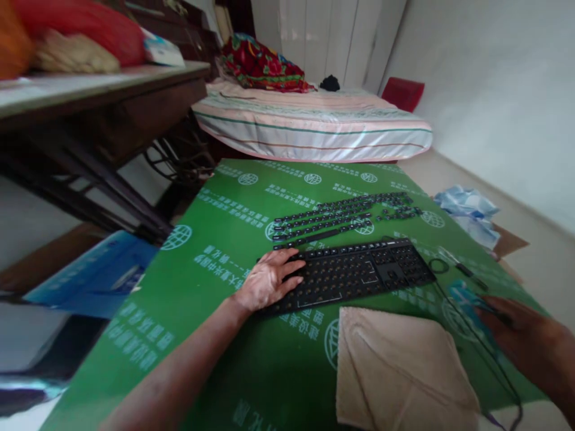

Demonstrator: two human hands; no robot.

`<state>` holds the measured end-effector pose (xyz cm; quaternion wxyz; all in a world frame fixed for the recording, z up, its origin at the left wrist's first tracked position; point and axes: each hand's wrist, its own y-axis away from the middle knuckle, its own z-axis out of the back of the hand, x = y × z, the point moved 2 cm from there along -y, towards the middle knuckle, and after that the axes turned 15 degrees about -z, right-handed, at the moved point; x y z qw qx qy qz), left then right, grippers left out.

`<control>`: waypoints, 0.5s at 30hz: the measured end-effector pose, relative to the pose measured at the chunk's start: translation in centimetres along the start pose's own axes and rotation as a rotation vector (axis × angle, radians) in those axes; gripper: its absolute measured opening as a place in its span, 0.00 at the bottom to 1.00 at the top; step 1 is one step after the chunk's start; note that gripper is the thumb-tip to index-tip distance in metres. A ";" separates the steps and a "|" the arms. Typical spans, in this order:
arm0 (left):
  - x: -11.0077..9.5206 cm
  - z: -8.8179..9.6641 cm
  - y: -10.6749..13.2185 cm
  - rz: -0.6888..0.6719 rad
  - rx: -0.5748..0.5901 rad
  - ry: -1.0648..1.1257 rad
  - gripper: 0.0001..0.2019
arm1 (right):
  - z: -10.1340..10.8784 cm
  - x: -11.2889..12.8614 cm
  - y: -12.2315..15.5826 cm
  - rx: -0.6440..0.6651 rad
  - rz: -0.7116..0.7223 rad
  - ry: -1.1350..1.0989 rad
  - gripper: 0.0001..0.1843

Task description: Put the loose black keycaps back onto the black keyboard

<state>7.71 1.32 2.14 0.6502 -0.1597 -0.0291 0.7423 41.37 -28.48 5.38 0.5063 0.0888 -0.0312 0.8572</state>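
Observation:
My left hand (272,278) rests on the left end of a black keyboard (341,269), its fingers spread over the frame and pressing on it. Most of the keyboard's keycaps are off, and bare switch spots show; a row along its top edge still has keys. At the right, my right hand (525,335) is closed around a teal-blue object (467,299), blurred, its kind unclear. Behind the keyboard, loose black keycaps (323,218) lie in rows. A folded beige cloth (399,365) lies in front of the keyboard.
A screwdriver (469,275) and a coiled dark cable (439,266) lie to the keyboard's right. All this is on a green printed table (206,239). Beyond stands a bed (314,126); at left, a wooden desk (112,108) and a blue bag (99,272).

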 end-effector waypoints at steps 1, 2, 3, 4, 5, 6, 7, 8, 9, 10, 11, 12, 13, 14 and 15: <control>-0.1 0.0 0.0 0.011 0.001 0.021 0.18 | 0.2 1.9 1.3 0.099 0.112 -0.116 0.13; -0.1 0.0 0.0 0.019 -0.005 0.045 0.17 | 0.2 4.2 2.9 0.243 0.220 -0.208 0.13; -0.2 0.0 0.0 0.020 -0.004 0.070 0.17 | 0.1 6.9 4.8 0.424 0.344 -0.292 0.14; -0.2 0.0 0.0 0.023 0.000 0.075 0.18 | -0.1 9.8 6.9 0.566 0.443 -0.375 0.14; -0.3 0.0 0.1 0.025 0.004 0.079 0.18 | -0.5 12.6 9.2 0.696 0.538 -0.428 0.14; -0.3 0.0 0.1 0.025 0.009 0.082 0.18 | -1.1 15.4 11.3 0.756 0.622 -0.455 0.14; -0.3 0.0 0.1 0.025 0.013 0.083 0.18 | -1.8 17.8 13.3 0.768 0.709 -0.464 0.14; -0.3 0.0 0.1 0.024 0.018 0.086 0.18 | -2.8 20.0 15.2 0.744 0.820 -0.451 0.12; -0.3 0.0 0.1 0.023 0.022 0.089 0.18 | -3.7 21.8 16.8 0.678 0.950 -0.446 0.08; -0.3 0.0 0.1 0.023 0.026 0.093 0.18 | -4.7 23.3 18.3 0.564 1.071 -0.430 0.05; -0.3 0.0 0.1 0.025 0.030 0.096 0.18 | -5.7 24.5 19.5 0.414 1.151 -0.378 0.03; -0.3 0.0 0.1 0.028 0.033 0.100 0.19 | -6.6 25.4 20.7 0.272 1.228 -0.321 0.01; -0.3 -0.1 0.1 0.031 0.035 0.103 0.19 | -7.5 26.1 21.8 0.146 1.300 -0.296 0.02; -0.3 -0.1 0.1 0.034 0.036 0.105 0.19 | -8.2 26.6 22.8 0.049 1.372 -0.300 0.03; -0.4 -0.1 0.1 0.038 0.036 0.108 0.19 | -8.9 27.2 23.9 -0.011 1.444 -0.318 0.04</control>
